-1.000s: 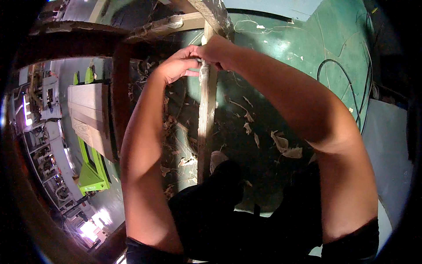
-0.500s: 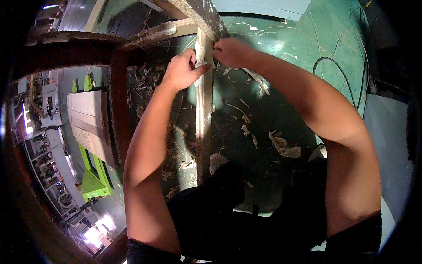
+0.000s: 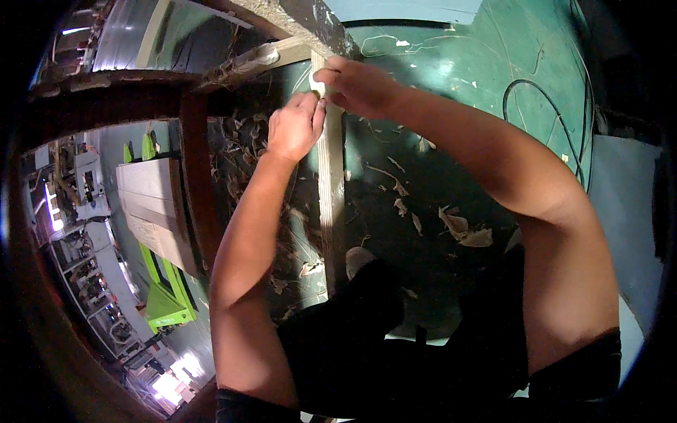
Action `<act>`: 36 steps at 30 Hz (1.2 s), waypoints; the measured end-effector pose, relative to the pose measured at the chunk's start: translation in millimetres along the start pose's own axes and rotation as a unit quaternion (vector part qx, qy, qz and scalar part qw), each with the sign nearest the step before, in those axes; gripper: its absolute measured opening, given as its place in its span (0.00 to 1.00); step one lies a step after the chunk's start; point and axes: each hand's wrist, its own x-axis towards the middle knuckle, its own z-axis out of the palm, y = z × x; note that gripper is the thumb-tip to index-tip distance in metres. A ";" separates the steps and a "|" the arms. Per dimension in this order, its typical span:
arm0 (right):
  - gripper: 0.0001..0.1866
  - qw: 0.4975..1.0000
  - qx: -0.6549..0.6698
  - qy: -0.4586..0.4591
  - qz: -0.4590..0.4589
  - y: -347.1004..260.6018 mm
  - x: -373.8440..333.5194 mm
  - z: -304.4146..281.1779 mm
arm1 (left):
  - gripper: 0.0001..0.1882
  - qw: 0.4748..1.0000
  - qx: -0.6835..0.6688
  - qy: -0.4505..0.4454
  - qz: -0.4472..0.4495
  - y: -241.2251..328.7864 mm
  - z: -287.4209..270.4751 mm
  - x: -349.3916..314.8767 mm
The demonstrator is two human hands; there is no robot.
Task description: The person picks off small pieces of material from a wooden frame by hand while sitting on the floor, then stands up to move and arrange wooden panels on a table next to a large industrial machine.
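A pale wooden post [image 3: 330, 183] runs from the top middle down towards my feet, its upper end meeting a dirty, white-spattered beam [image 3: 296, 25]. My left hand [image 3: 293, 128] is closed against the post's left side, fingers and thumb pressed together. Just above and to the right, my right hand [image 3: 361, 88] reaches across the post, its fingers curled in a pinch. Between the two hands a whitish patch or strip [image 3: 316, 84] shows on the post. What lies inside either pinch is too small and covered to make out.
Torn, dry-looking scraps [image 3: 465, 231] litter the green floor [image 3: 437, 92]. A black cable [image 3: 546, 99] curves on the right. To the left stand dark frame bars [image 3: 194, 162] and stacked boards [image 3: 151, 201] on a lime-green pallet truck [image 3: 169, 310]. A grey panel [image 3: 624, 218] stands far right.
My right hand has moved left across the post, close to my left hand. The left hand's fingers, apart before, have closed. The view has shifted slightly.
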 end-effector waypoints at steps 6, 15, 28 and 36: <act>0.16 0.999 0.033 -0.031 0.029 5.1 5.9 3.2 | 0.14 0.993 -0.085 0.036 -0.069 -2.5 13.9 -6.7; 0.21 0.988 0.136 0.031 0.070 8.7 1.4 22.1 | 0.18 0.966 -0.153 0.131 -0.164 -4.2 22.5 -10.5; 0.17 0.978 0.142 0.030 0.152 6.6 8.9 21.0 | 0.35 0.970 -0.178 -0.033 -0.164 9.2 2.3 7.7; 0.14 0.980 0.132 0.027 0.148 0.9 18.0 13.0 | 0.24 0.973 -0.103 -0.079 -0.189 2.2 3.3 18.7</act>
